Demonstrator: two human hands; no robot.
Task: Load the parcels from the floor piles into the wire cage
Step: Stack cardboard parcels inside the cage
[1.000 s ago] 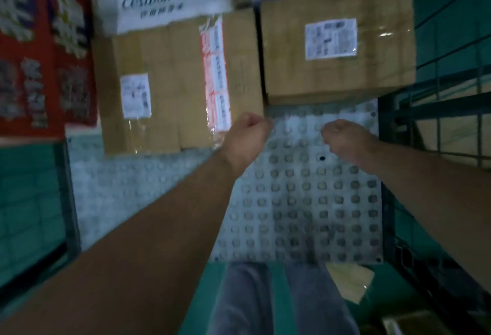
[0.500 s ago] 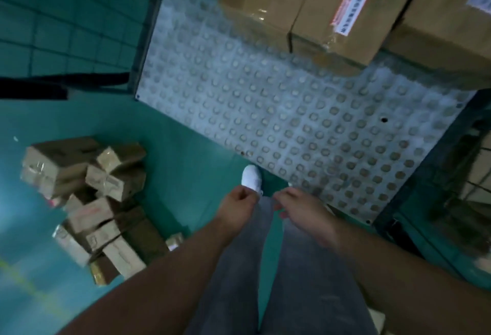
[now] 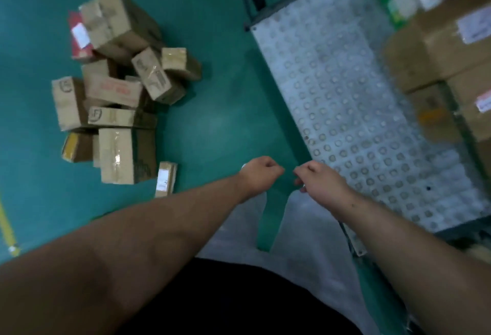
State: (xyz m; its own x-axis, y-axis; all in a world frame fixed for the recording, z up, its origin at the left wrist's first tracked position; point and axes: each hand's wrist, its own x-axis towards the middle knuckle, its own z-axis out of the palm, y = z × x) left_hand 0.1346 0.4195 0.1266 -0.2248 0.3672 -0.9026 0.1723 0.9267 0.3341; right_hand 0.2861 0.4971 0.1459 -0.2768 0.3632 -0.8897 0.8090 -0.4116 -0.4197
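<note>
Bare of any load, the left hand (image 3: 259, 175) is curled into a loose fist and the right hand (image 3: 322, 180) hangs beside it with its fingers bent inward; neither has hold of anything. The two hands are close together but apart, held out over the grey trousers (image 3: 300, 241) and the strip of teal floor (image 3: 218, 122) between the legs.

Left of the left forearm, a pile of cardboard parcels (image 3: 117, 95) lies jumbled on the floor, well apart from the hands. Its nearest piece is a small flat parcel with a white label (image 3: 165, 179), lying beside a taped brown box (image 3: 125, 155). At the far end a larger box (image 3: 119, 21) leans over a red packet (image 3: 78, 38).

Right of the right hand lies the studded grey metal floor plate (image 3: 358, 122) of the wire cage. Big cardboard cartons with white labels (image 3: 438, 50) stand on its far side. The view is blurred, so label text cannot be read.
</note>
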